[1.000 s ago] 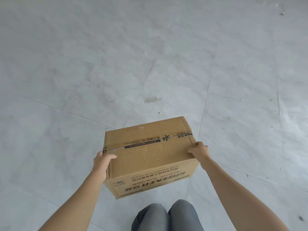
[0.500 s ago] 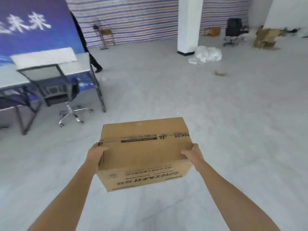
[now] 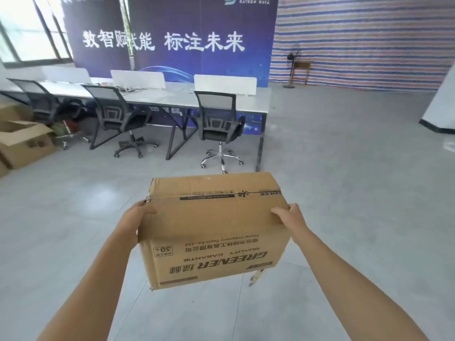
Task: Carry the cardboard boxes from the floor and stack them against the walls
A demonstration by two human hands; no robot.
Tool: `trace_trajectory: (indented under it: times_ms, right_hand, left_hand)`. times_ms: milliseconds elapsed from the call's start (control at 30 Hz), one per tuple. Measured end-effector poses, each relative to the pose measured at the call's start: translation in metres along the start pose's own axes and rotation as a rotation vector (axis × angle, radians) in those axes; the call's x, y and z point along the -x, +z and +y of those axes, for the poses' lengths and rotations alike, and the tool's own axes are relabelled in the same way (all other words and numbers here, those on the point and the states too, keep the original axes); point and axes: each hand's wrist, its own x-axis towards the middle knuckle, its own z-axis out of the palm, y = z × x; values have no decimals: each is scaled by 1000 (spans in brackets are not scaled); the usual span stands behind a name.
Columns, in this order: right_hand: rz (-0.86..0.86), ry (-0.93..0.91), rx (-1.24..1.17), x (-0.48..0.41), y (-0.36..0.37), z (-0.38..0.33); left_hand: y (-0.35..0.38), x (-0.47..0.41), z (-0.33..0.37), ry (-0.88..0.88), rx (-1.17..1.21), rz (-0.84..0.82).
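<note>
Carrying the cardboard box [image 3: 214, 232] well comes down, I judge, to even pressure from both ends. My left hand [image 3: 134, 221] clamps the left end, thumb hooked over the top edge and the other fingers out of sight down the side. My right hand [image 3: 289, 217] holds the right end the same way, thumb lying on the top panel. Neither hand seems to reach under the base, so the grip is by squeeze alone. If the load is heavy, a slip looks like the risk, and sliding my fingers lower toward the bottom corners would be safer. A loose scrap [image 3: 256, 276] hanging from the lower right corner hints that the bottom seam may be weak.

The box sits between my hands in the lower centre of the frame, clear of the floor [image 3: 357, 205], with my arms stretched forward. Its taped top faces up and the printed side faces me upside down.

Further out, across the upper left and centre, a long white surface [image 3: 172, 96] with office chairs [image 3: 219, 124] stands before a dark blue banner [image 3: 172, 20]. Opened boxes [image 3: 24, 143] rest on the floor at the far left edge. The striped wall [image 3: 357, 40] fills the upper right. Next I must choose a wall and walk there with the box level.
</note>
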Motion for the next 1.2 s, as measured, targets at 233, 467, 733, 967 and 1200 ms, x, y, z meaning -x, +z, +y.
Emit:
trace_trajectory:
  times_ms: [233,467,733,967,1200]
  right_hand:
    - [-247,-84,91,-60,65,-48]
    - [-456,-214,125,-126,103,-108]
    - [-631,-317,168,-165,164,-152]
    - [-845,-365,178,-169,274,-185]
    - [-927,-401,235,-190,399,-246]
  left_hand:
    - [-20,-10,0,-61,122,238]
    - [-10,-23,20,-18,210,489]
    - [-16,-29,23,-76,321,723]
    - [-65,-44,21,-119,412,928]
    - [-142,-117,38,-83,493,1023]
